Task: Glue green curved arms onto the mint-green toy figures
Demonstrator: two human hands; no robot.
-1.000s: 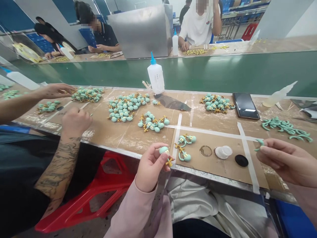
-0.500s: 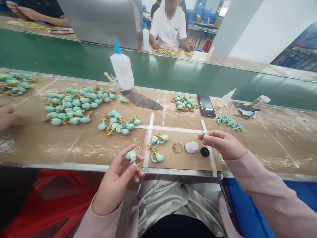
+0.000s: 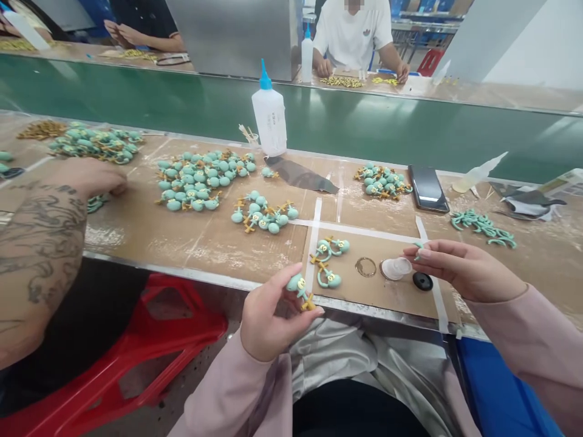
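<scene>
My left hand (image 3: 273, 312) grips a small teal cartoon figurine (image 3: 298, 284) with yellow eyes and a mustard-coloured lower part, held at the table's front edge. Between the thumb and fingers of my right hand (image 3: 460, 264) is a small teal curved piece (image 3: 418, 247), mostly hidden by the fingertips. Close by that hand are a small white cup (image 3: 395, 267) and a black round cap (image 3: 422, 281). A thin gold-coloured ring (image 3: 365, 266) lies left of the cup. Several figurines with curved arms (image 3: 331, 279) rest beside my left hand.
Piles of teal figurines (image 3: 200, 179) cover the left, with a smaller pile (image 3: 381, 181) beside a phone (image 3: 429, 189). Loose curved pieces (image 3: 483, 227) lie right. A white squeeze bottle (image 3: 269, 121) stands behind. A co-worker's tattooed arm (image 3: 40, 243) reaches in at left, above a red stool (image 3: 182, 328).
The view has swung left, so the table contents appear further right. My left hand has turned the figurine, its lower part now between the fingertips. The neighbour's arm has come further into view.
</scene>
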